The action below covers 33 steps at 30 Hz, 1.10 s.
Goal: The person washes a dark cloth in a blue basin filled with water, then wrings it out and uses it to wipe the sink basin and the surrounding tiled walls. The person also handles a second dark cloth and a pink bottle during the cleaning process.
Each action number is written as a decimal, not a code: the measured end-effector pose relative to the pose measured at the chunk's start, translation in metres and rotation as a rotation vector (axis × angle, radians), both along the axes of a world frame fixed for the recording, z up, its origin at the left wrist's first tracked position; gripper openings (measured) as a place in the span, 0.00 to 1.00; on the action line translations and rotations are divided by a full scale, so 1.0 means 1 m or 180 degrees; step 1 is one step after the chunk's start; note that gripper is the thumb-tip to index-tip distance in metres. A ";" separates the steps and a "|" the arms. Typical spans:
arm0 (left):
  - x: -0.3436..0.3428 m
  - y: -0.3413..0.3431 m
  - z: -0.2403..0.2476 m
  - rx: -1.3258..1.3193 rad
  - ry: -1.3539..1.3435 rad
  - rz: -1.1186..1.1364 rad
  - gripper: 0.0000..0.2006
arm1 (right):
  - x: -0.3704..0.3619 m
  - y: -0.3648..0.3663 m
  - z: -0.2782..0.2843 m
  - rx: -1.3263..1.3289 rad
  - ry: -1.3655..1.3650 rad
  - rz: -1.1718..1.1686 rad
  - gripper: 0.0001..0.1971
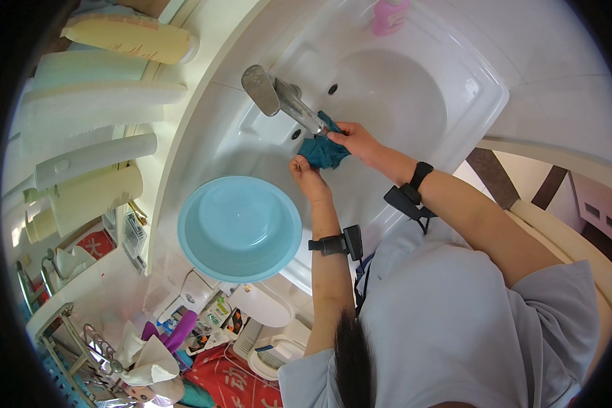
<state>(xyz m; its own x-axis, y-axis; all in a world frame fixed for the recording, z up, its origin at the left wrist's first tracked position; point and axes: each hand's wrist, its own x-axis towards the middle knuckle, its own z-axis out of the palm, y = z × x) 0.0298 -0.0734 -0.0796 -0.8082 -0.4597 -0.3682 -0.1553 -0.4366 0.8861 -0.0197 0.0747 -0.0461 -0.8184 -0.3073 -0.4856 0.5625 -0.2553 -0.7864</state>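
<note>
Dark hair (353, 357) up close, hanging by a grey T-shirt (442, 319). L hand (311, 183): grip pinching near edge of teal cloth (324, 154). R hand (360, 144): grip pinching same cloth's R side. Cloth's btwn both, at spout end of chrome faucet (294, 103), over white sink (425, 88); contact w/ spout, can't tell. Light-blue plastic washbowl (228, 207) L of hands. Pink bottle (389, 17) at sink's far side. 2 black straps (330, 245), 1 per arm.
</note>
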 end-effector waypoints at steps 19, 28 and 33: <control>-0.027 0.010 0.034 -0.1194 -0.0307 -0.0629 0.14 | -0.006 0.014 -0.010 0.0731 0.0418 -0.0658 0.12; -0.043 0.059 0.060 -0.2791 -0.0111 -0.0745 0.11 | -0.003 -0.013 -0.005 0.0995 -0.0059 -0.0383 0.19; -0.035 0.030 0.017 -0.1634 -0.0202 -0.0890 0.11 | -0.008 -0.005 0.006 0.0133 -0.0460 -0.0384 0.15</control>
